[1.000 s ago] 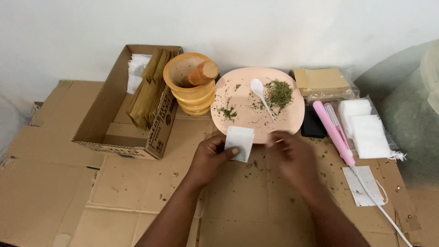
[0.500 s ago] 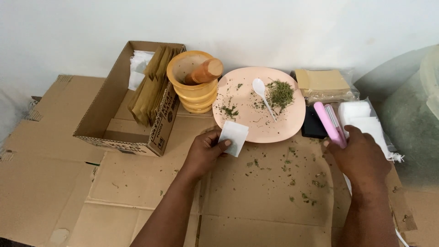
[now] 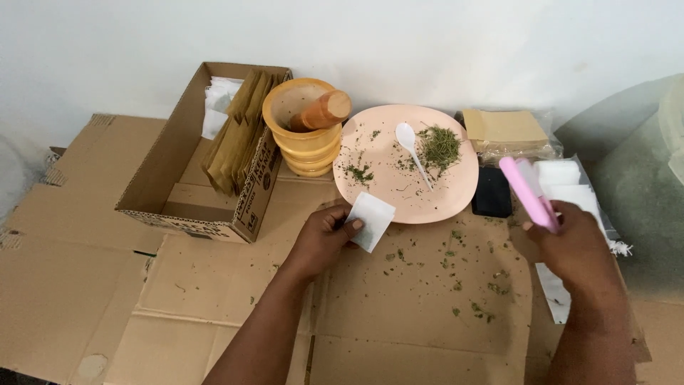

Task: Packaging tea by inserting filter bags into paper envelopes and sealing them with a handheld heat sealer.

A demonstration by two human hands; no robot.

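My left hand (image 3: 322, 239) pinches a small white paper sachet (image 3: 370, 220) just below the rim of a peach plate (image 3: 377, 196). On the plate lie a white plastic spoon (image 3: 410, 147) and a heap of dried green herb (image 3: 437, 146). My right hand (image 3: 578, 246) grips a pink handheld sealer (image 3: 528, 191) by its lower end and holds it lifted off the cardboard, at the right of the plate.
A yellow mortar with a wooden pestle (image 3: 308, 127) stands behind the plate. An open cardboard box (image 3: 185, 160) holds brown and white sachets. Brown packets (image 3: 504, 130), white pads (image 3: 563, 182), a black square object (image 3: 491, 192) and herb crumbs (image 3: 456, 264) lie on the flattened cardboard.
My right hand left the sachet, went right to the pink sealer, closed on it and raised it. My left hand kept the sachet near the plate's edge.
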